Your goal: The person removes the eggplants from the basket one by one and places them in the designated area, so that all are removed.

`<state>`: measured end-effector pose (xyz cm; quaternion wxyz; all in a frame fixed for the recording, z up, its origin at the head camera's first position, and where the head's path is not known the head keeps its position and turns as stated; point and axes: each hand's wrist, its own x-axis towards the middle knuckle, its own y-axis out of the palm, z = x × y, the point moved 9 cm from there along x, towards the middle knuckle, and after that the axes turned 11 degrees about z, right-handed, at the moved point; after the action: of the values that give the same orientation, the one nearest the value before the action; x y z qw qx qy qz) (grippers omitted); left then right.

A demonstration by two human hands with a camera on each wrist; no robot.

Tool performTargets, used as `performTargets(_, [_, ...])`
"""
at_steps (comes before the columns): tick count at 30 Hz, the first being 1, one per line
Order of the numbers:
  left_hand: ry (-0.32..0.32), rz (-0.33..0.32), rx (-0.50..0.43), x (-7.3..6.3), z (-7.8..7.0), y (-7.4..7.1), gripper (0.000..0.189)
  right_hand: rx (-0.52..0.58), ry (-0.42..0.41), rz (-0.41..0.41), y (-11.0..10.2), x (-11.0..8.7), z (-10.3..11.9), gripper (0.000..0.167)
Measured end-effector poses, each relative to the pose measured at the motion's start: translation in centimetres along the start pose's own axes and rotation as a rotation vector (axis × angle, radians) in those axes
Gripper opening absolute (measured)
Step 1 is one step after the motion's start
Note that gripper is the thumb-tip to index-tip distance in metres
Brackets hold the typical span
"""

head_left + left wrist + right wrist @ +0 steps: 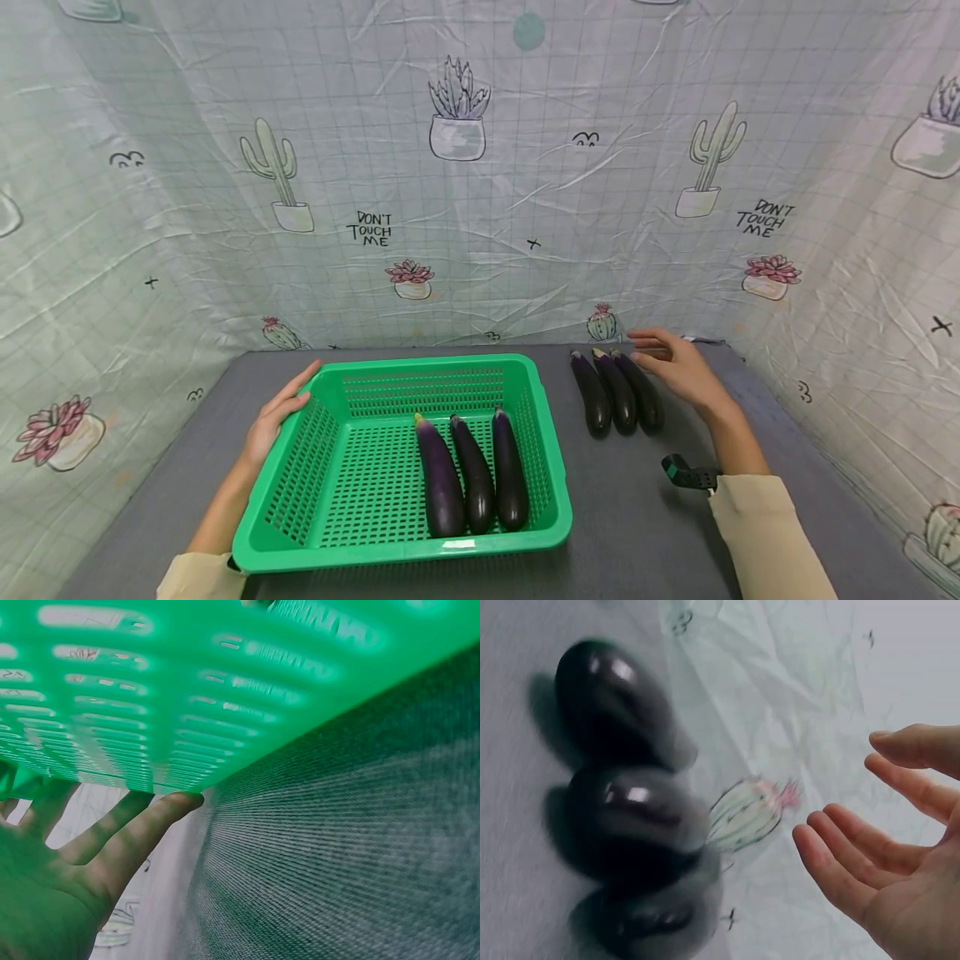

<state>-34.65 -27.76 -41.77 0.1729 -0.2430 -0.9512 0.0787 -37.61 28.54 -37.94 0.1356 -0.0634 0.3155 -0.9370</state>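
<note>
A green plastic basket (397, 552) with slotted walls stands at the left. My left hand (272, 423) rests against its left side, fingers extended along the rim; the left wrist view has the fingertips at the slotted wall. Inside, on the right half of the basket floor, lie three dark purple eggplants (474, 483) side by side. Three more eggplants (617, 392) lie close together on the grey table, right of the basket. Beside the rightmost of these, my right hand (678, 371) hovers with loosely spread fingers, holding nothing; the right wrist view shows its fingertips apart from the eggplants (641, 825).
Grey cloth covers the table (622, 517). A pale curtain (525, 208) printed with potted cacti hangs behind it and along both sides. On the right wrist sits a black strap with a small device (686, 473), jutting toward the basket.
</note>
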Motion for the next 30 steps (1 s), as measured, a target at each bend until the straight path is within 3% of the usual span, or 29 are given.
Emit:
performTargets(14, [-0.01,-0.042,0.154,0.0,-0.1,-0.9,0.054,0.019,-0.172,0.057,1.9,-0.3,5.6,0.048])
performTargets(30, [-0.038,-0.033,0.052,0.0,0.2,-0.4,0.055,-0.038,-0.287,0.183,6.0,-0.5,12.1,0.045])
